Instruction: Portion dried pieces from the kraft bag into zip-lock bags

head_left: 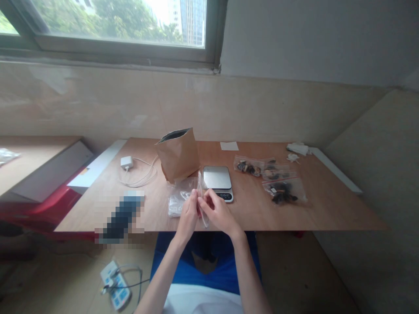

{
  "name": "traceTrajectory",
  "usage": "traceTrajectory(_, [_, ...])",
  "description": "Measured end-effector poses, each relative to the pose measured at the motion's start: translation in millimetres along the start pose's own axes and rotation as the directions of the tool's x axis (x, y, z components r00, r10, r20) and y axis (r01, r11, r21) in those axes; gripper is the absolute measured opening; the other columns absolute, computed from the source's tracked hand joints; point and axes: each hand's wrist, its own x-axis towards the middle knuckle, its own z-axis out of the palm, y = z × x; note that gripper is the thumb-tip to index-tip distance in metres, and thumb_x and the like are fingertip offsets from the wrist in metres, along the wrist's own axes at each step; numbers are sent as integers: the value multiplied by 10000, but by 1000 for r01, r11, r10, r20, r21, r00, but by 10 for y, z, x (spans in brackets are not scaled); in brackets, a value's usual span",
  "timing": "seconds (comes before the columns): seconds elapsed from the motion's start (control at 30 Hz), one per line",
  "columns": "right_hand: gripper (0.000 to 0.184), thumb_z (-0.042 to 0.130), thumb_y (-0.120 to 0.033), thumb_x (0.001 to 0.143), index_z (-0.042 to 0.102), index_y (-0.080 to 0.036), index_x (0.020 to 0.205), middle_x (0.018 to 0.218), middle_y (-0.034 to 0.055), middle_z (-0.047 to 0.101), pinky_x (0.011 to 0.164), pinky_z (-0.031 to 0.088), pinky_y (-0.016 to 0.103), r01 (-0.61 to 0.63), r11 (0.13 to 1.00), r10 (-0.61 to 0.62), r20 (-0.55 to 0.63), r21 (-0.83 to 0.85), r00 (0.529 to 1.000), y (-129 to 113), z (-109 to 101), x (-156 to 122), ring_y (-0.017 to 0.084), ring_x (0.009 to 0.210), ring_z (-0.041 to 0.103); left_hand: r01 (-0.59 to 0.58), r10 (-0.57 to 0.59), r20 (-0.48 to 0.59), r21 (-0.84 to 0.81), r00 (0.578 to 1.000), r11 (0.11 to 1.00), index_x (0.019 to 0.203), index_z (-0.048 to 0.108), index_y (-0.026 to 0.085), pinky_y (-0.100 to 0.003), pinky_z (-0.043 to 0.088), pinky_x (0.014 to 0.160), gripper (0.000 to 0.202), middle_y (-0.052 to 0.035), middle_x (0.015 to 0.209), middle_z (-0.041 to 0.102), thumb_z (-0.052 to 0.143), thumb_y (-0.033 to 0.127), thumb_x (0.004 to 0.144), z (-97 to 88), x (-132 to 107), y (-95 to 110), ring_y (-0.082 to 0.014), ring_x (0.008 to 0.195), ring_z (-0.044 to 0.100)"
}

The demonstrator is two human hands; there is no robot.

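Between my left hand (189,213) and my right hand (216,210) is a clear plastic bag (204,219), held upright near the table's front edge. The fingers of both hands are pinched on it, close together. Just left of my hands lies a stack of clear plastic bags (175,206). Behind that stands an open brown paper bag (180,152) with a dark inside. A kitchen scale (217,177) with a metal top and dark display sits right behind my right hand, with nothing on its plate.
Several zip bags (284,192) with dark dried pieces lie to the right on the wooden table (242,220). A white charger (126,162) with a cable and a pixelated dark object (122,218) are at the left. White paper (229,146) lies at the back. A power strip (115,285) rests on the floor.
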Motion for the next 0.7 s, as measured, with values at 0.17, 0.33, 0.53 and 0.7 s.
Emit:
traceTrajectory(0.17, [208, 397, -383, 889, 441, -220, 769, 690, -29, 534, 621, 382, 243, -13, 999, 13, 15, -48, 1000, 36, 11, 35, 144, 662, 535, -22, 21, 64, 12, 998, 1000, 675, 499, 180, -235, 415, 622, 384, 12, 636, 511, 386, 494, 864, -4, 57, -39, -130, 643, 495])
traceTrajectory(0.33, [180, 378, -329, 892, 486, -216, 803, 738, -3, 581, 627, 385, 241, -10, 996, 12, 25, -89, 1000, 43, 7, 47, 162, 706, 563, -52, 41, 159, 68, 986, 996, 691, 513, 174, -246, 404, 644, 366, 4, 666, 535, 381, 464, 871, -53, 130, -89, -142, 677, 501])
traceTrajectory(0.53, [224, 338, -298, 907, 511, -206, 799, 730, 2, 591, 598, 372, 228, -15, 991, 18, 23, -131, 1000, 59, -7, 45, 156, 671, 564, -23, -1, 223, 107, 975, 994, 666, 470, 181, -214, 329, 516, 364, 44, 573, 431, 406, 485, 855, -54, 133, -96, -104, 541, 411])
traceTrajectory(0.7, [287, 314, -330, 925, 455, -209, 706, 639, -23, 524, 566, 348, 222, -12, 992, 15, 24, -124, 1000, 92, -25, 56, 136, 601, 525, 2, -24, 234, 92, 972, 996, 638, 424, 188, -207, 329, 494, 376, 49, 563, 403, 401, 497, 852, -48, 142, -111, -96, 528, 397])
